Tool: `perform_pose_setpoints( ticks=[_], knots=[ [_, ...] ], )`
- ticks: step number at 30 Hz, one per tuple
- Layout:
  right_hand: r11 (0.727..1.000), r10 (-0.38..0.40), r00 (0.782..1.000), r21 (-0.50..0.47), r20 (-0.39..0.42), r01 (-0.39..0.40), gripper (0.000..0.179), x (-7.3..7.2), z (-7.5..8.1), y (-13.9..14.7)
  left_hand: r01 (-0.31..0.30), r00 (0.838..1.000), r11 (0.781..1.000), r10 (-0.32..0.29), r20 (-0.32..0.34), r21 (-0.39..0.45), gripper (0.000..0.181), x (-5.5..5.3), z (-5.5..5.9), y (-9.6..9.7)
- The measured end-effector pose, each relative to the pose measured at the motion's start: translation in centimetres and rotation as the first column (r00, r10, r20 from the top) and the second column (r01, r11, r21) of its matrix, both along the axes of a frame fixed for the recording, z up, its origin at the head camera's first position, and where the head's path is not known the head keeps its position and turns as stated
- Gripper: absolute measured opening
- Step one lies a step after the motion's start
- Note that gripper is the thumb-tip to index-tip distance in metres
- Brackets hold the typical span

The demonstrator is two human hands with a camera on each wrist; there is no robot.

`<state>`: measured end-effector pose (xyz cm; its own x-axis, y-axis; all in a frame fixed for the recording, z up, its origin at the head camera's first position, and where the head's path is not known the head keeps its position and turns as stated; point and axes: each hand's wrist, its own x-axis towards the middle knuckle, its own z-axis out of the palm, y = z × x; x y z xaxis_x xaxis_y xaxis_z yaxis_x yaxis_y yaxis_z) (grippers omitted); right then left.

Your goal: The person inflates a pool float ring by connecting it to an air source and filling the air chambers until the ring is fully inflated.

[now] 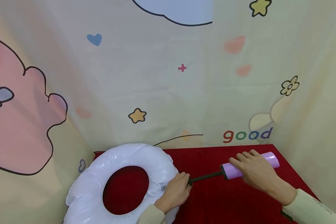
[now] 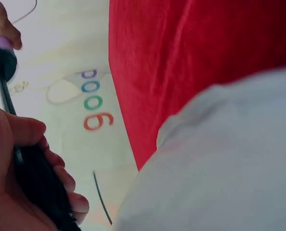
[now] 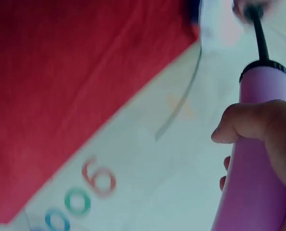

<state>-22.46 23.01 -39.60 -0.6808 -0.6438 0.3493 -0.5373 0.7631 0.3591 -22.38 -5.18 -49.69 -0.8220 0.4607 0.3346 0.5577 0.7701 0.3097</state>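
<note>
A purple hand pump (image 1: 270, 159) with a black collar and a thin black rod is held between my two hands over the red cloth. My right hand (image 1: 257, 171) grips the purple barrel, its thumb and fingers wrapped round it in the right wrist view. The black handle (image 2: 39, 185) at the rod's other end sits in the curled fingers of my left hand (image 1: 175, 190). The rod is drawn partly out of the barrel. Beside and behind the left hand lies a white inflatable swim ring (image 1: 86, 180), puffed up with creases; a small valve (image 1: 163, 188) shows near that hand.
Dark red cloth (image 1: 212, 205) covers the table under the ring and pump. A pale curtain (image 1: 156, 77) printed with stars, hearts and the word "good" closes off the back and sides.
</note>
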Motion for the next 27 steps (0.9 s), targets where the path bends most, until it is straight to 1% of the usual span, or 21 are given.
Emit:
perform_pose_setpoints(
  ticks=[1,3,6,7,9,12,14,16,19,21,22,24,27],
  knots=[
    [1.000,0.000,1.000,0.009,-0.002,0.000,0.065,0.2,-0.4,-0.4,0.018,1.000,1.000,-0.018,-0.010,-0.006,0.010,-0.1,0.1,0.7],
    [1.000,0.018,1.000,0.026,-0.025,-0.017,0.059,0.1,-1.5,-2.0,0.032,0.999,0.999,-0.032,-0.020,-0.015,0.007,-0.2,0.4,1.9],
    [0.996,0.072,0.993,0.053,-0.089,-0.067,0.052,-0.3,-2.6,-4.6,0.004,1.000,1.000,-0.004,0.011,0.014,0.004,-0.2,0.5,3.0],
    [0.995,0.084,0.991,0.058,-0.104,-0.078,0.051,-0.5,-2.8,-5.2,-0.013,1.000,0.999,0.013,0.023,0.031,0.004,-0.2,0.5,3.1],
    [0.994,0.091,0.990,0.071,-0.108,-0.083,0.052,-0.7,-2.8,-5.9,-0.035,0.999,0.998,0.032,0.041,0.058,0.003,-0.2,0.5,2.8],
    [0.994,0.081,0.994,0.084,-0.071,-0.075,0.056,-0.7,-2.1,-5.2,-0.021,0.998,0.997,0.017,0.055,0.069,0.009,-0.3,0.6,2.0],
    [0.994,0.073,0.996,0.080,-0.052,-0.069,0.057,-0.7,-1.3,-3.9,0.001,0.998,0.998,-0.005,0.063,0.068,0.013,-0.4,0.7,1.6],
    [0.997,0.058,0.997,0.056,-0.050,-0.056,0.060,-0.6,-0.2,-2.4,0.009,0.998,0.997,-0.014,0.065,0.074,0.015,-0.5,0.7,1.1],
    [1.000,0.023,0.998,0.014,-0.064,-0.022,0.062,-0.3,1.3,0.2,0.001,0.996,0.997,-0.008,0.084,0.080,0.016,-0.5,0.6,0.6],
    [1.000,-0.003,0.998,-0.002,-0.061,0.003,0.064,0.0,1.7,1.4,-0.012,0.995,0.997,0.005,0.096,0.073,0.016,-0.3,0.4,0.4],
    [1.000,-0.014,0.998,-0.007,-0.056,0.013,0.065,0.2,1.7,1.6,-0.016,0.995,0.997,0.009,0.096,0.070,0.016,-0.2,0.4,0.5],
    [1.000,-0.023,0.999,-0.005,-0.048,0.023,0.064,0.5,1.0,1.4,-0.007,0.996,0.998,0.002,0.084,0.062,0.015,0.1,0.3,1.1],
    [1.000,-0.001,0.998,0.008,-0.062,0.002,0.060,0.8,-0.7,-0.7,0.009,0.999,0.999,-0.012,0.053,0.054,0.014,0.4,0.5,2.4]
  ],
)
